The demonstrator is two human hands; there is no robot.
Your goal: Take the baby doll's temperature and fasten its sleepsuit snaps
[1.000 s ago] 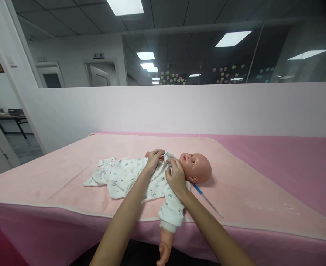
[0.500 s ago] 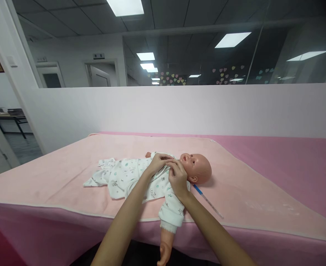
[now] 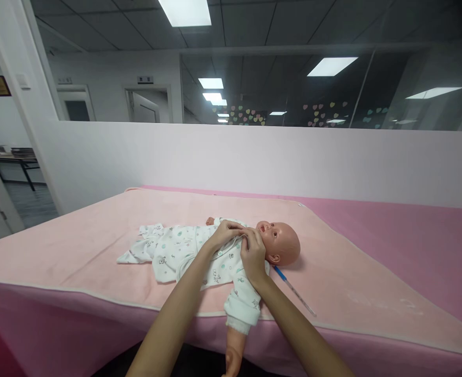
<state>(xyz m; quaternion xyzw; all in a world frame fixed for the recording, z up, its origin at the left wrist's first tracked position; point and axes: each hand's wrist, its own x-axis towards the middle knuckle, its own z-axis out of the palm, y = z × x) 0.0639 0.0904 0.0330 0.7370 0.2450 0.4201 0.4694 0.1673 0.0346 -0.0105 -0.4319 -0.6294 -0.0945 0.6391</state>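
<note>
A baby doll [image 3: 288, 243] lies on its back with its head to the right. It wears a white patterned baby outfit [image 3: 223, 269]. Close below the doll's chin, my left hand [image 3: 226, 234] and my right hand [image 3: 253, 254] meet at the outfit's neckline. The fingers of both hands are pinched on the collar edge, and the fingertips partly hide the cloth between them. A thin thermometer [image 3: 295, 291] with a blue end lies beside the doll's head, nearest to my right wrist. The doll's near arm [image 3: 235, 351] hangs over the table's front edge.
A peach-coloured mat [image 3: 97, 230] covers much of the pink-covered table [image 3: 423, 235]. Behind it stands a low white wall [image 3: 293, 162] with glass above. To the left, a doorway shows a desk [image 3: 14, 157] in another room.
The camera view has tilted slightly. My hands stay at the doll's neckline, with only small finger movements on the cloth.
</note>
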